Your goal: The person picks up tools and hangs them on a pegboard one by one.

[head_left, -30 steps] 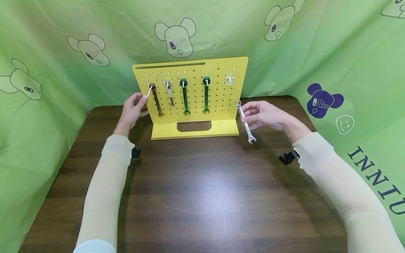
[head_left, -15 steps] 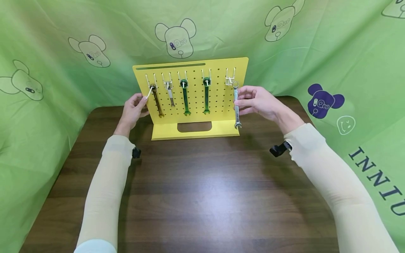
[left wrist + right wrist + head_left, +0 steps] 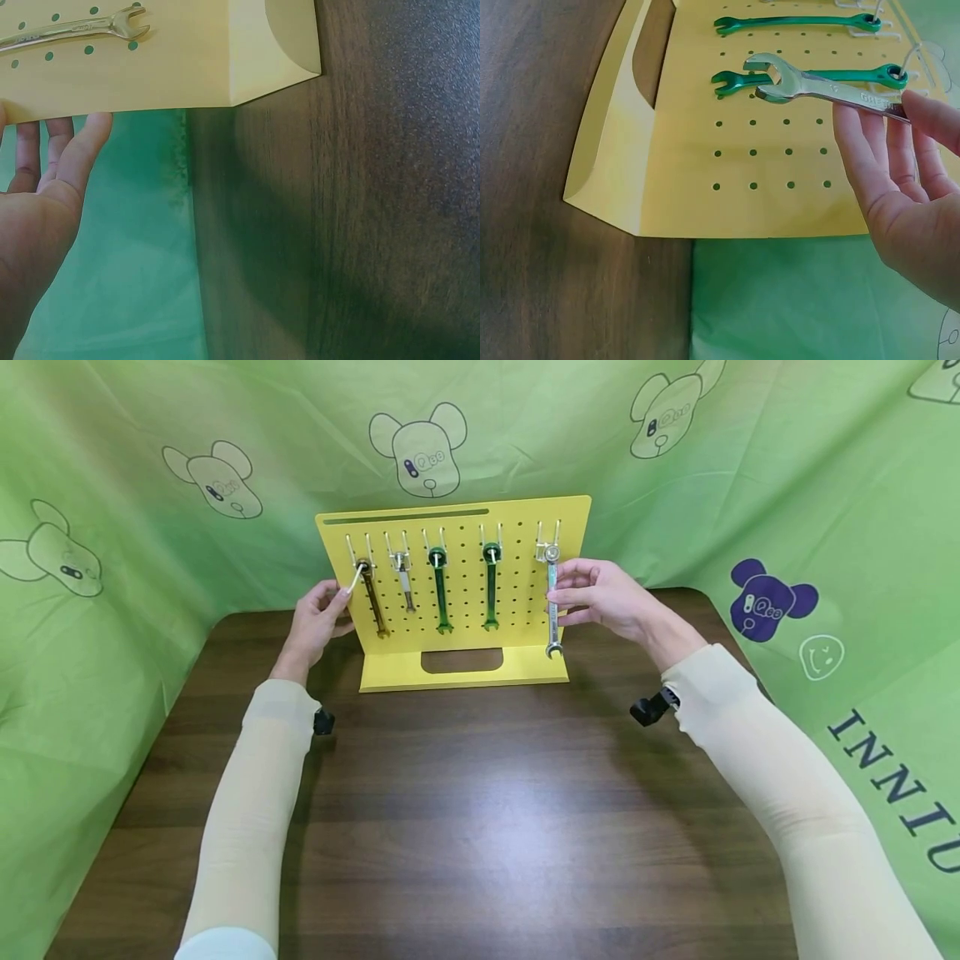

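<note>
My right hand [image 3: 611,602] pinches a silver combination wrench [image 3: 553,625] between thumb and fingers. The wrench hangs upright, open end down, its ring overlapping the white hook [image 3: 541,552] at the right of the yellow pegboard [image 3: 576,514]. In the right wrist view, the open jaw of this wrench [image 3: 840,92] stands out in front of the board. My left hand [image 3: 311,622] holds the board's left edge, thumb in front and the other fingers behind. Beside it hangs a dark bronze wrench [image 3: 373,602]; its open end shows in the left wrist view.
A small silver wrench [image 3: 406,585] and two green wrenches [image 3: 441,600] hang on white hooks across the board. The board stands on its folded base [image 3: 390,673] at the back of a brown wooden table [image 3: 450,793]. A green printed curtain [image 3: 300,435] encloses the table's back and sides.
My right hand has moved left and up with the silver wrench, from beside the board to its right-hand hook; the wrench has turned from slanted to nearly upright. My left hand stays put.
</note>
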A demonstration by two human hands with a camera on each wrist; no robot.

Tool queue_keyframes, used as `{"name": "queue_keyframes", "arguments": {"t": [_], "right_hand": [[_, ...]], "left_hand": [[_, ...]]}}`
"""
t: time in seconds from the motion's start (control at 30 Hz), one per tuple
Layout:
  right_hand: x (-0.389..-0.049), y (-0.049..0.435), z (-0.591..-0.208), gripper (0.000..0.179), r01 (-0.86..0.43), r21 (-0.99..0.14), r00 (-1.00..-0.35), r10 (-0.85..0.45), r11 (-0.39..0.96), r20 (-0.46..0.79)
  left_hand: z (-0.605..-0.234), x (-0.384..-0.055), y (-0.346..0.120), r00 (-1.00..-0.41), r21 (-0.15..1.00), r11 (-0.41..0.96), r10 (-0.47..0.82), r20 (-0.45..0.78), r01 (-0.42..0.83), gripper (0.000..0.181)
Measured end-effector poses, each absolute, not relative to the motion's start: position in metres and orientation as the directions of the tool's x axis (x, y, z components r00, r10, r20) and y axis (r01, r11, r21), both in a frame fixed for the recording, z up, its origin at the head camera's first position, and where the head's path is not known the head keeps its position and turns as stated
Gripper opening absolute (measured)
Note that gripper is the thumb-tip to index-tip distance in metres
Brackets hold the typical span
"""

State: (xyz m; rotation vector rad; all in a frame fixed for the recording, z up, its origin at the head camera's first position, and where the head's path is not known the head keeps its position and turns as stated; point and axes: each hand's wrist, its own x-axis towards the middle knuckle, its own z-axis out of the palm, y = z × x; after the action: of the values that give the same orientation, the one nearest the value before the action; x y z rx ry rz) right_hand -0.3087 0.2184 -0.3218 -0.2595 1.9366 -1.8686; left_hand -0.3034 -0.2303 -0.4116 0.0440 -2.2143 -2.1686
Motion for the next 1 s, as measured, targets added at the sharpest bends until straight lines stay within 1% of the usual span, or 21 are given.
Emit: {"name": "queue_keyframes", "arguments": {"t": [0.2,0.5,0.8,1.0], "right_hand": [[-0.314,0.217,-0.323,0.042,0.189,-0.98,-0.887,-0.419,0.057,-0.195],[-0.324,0.213,-0.326,0.042,0.223,-0.974,-0.89,-0.399,0.046,-0.223],[-0.331,0.211,-0.333,0.026,0.265,-0.964,-0.894,-0.378,-0.009,-0.242],[-0.335,0.212,-0.339,0.027,0.272,-0.962,-0.899,-0.364,-0.034,-0.241]], "left_hand": [[-0.411,-0.302,-0.231,-0.999,0.999,0.037,-0.047,0.023,0.021,0.015],[-0.411,-0.301,-0.23,-0.999,0.999,0.039,-0.046,0.028,0.026,0.014],[-0.412,-0.3,-0.231,-0.999,0.998,0.053,-0.045,0.031,0.029,0.012],[-0.412,-0.301,-0.232,-0.999,0.998,0.051,-0.043,0.028,0.026,0.017]]}}
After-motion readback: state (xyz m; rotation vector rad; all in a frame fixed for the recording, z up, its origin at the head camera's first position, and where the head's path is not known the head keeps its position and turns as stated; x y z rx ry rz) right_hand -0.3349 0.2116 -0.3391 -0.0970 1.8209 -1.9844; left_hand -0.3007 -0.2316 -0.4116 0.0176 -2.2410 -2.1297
